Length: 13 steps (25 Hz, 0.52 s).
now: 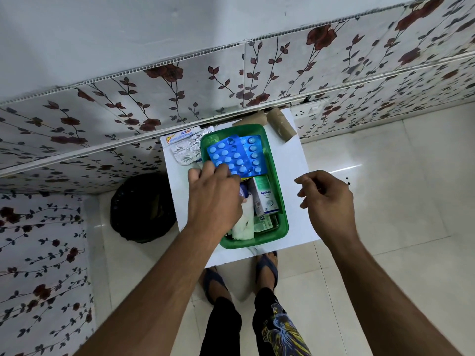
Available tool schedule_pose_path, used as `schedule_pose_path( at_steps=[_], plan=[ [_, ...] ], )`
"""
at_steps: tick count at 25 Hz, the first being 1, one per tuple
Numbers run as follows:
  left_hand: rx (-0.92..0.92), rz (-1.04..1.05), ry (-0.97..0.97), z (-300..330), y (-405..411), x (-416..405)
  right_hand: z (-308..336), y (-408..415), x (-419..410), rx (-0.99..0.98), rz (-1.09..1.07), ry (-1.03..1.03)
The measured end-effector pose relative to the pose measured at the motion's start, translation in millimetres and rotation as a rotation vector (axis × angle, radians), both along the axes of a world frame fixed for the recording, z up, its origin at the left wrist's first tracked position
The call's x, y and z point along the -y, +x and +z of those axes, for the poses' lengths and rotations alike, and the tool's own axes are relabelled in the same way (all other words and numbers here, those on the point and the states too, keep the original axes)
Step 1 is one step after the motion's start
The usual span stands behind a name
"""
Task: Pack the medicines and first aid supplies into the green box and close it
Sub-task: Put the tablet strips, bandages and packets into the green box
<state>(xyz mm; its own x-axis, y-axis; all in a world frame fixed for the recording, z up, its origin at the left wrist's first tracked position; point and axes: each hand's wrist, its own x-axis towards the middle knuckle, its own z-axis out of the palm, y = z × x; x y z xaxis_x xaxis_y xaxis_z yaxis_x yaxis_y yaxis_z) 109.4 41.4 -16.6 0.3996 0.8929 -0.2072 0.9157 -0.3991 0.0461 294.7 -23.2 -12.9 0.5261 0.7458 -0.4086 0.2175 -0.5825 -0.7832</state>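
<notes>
The green box (279,181) stands open on a small white table (295,181), with its long side running away from the person. The left hand (214,194) is over the box and holds a blue blister pack (228,156) by its near edge; the fingers are curled on it, and the pack lies tilted over the far half of the box. A second blue blister pack (254,154) lies just beside it, partly under it, inside the box. In the near half of the box there is a white and green medicine carton (264,196), and next to it a white gauze roll (244,224), which touches the near wall. The right hand (326,199) hovers above the right edge of the table, apart from the box; its fingers are loosely curled and it holds nothing. On the table left of the box lie silver foil strips (186,150), touching the box wall. Behind the box a cardboard tube (280,123) rests near the flowered wall panel (128,104). A black bin (140,206) stands on the floor left of the table.
</notes>
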Motion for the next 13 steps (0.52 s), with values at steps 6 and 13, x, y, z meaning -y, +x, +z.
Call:
schedule_pose_path(
  at_steps=[6, 13],
  plan=[
    [-0.054, -0.010, -0.017, 0, -7, -3, -10, 3, -5, -0.004, -0.001, -0.017],
    [0.073, 0.041, 0.007, 8, -14, -7, -10, 2, -21, 0.030, 0.060, -0.037]
  ],
)
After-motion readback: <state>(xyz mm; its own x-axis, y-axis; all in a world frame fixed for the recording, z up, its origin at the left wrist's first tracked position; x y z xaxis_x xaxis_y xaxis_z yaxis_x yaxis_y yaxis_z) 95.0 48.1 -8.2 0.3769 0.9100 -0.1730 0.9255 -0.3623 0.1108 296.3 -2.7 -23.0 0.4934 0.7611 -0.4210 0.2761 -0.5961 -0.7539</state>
